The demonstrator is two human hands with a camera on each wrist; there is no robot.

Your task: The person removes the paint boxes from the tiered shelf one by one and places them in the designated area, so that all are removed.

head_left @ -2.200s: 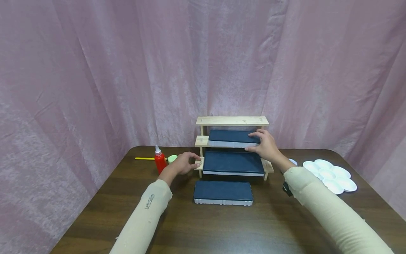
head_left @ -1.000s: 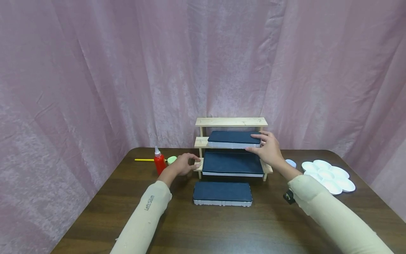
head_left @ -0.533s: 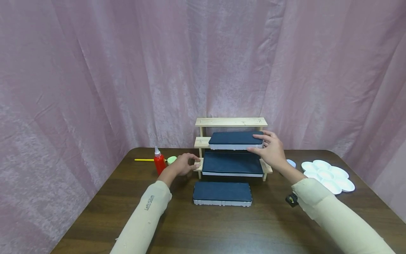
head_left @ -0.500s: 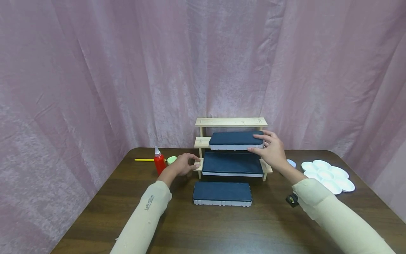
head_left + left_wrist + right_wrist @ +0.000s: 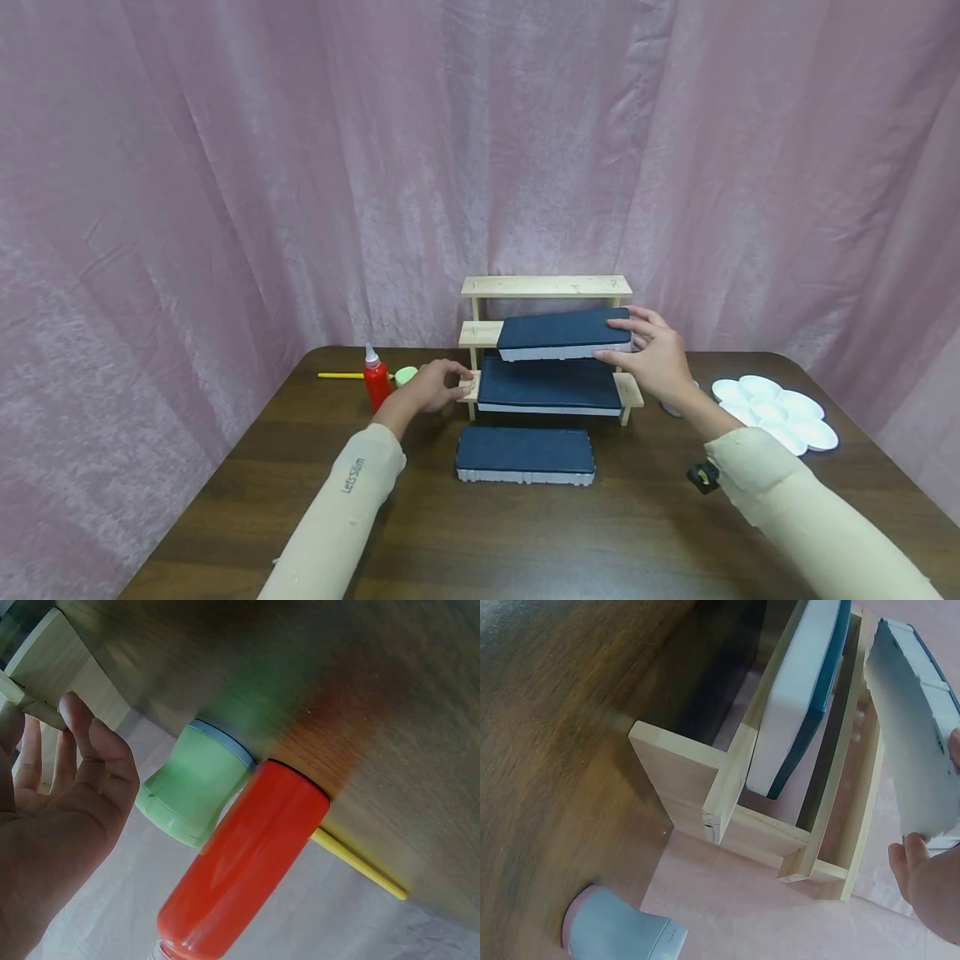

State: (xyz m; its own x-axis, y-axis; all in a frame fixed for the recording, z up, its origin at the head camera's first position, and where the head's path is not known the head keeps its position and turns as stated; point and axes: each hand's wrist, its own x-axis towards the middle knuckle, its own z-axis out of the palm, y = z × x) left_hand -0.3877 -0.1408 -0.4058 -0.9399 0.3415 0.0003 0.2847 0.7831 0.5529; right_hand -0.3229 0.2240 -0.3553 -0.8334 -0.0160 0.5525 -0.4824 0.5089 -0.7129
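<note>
My right hand (image 5: 652, 354) grips the right end of a flat white box with a dark blue lid (image 5: 558, 331), thumb at the front and fingers over the top. In the right wrist view the box's white underside (image 5: 915, 742) shows, apart from the wooden step rack (image 5: 727, 787). A similar blue-lidded box (image 5: 551, 383) rests on the rack's lowest step. Another blue-lidded box (image 5: 525, 450) lies on the table in front. My left hand (image 5: 431, 386) holds the left end of that lowest step, fingers bent around the wood in the left wrist view.
Left of the rack stand a red squeeze bottle (image 5: 377, 383) and a light green cup (image 5: 405, 376), with a yellow stick (image 5: 341, 376) behind. To the right are a white flower-shaped palette (image 5: 772, 410) and a pale blue cup (image 5: 622, 922). A pink curtain (image 5: 480, 167) hangs behind.
The right hand has drawn the upper box off the middle step, rightward and toward me, and its right end now tilts up. My left hand has kept its place on the rack.
</note>
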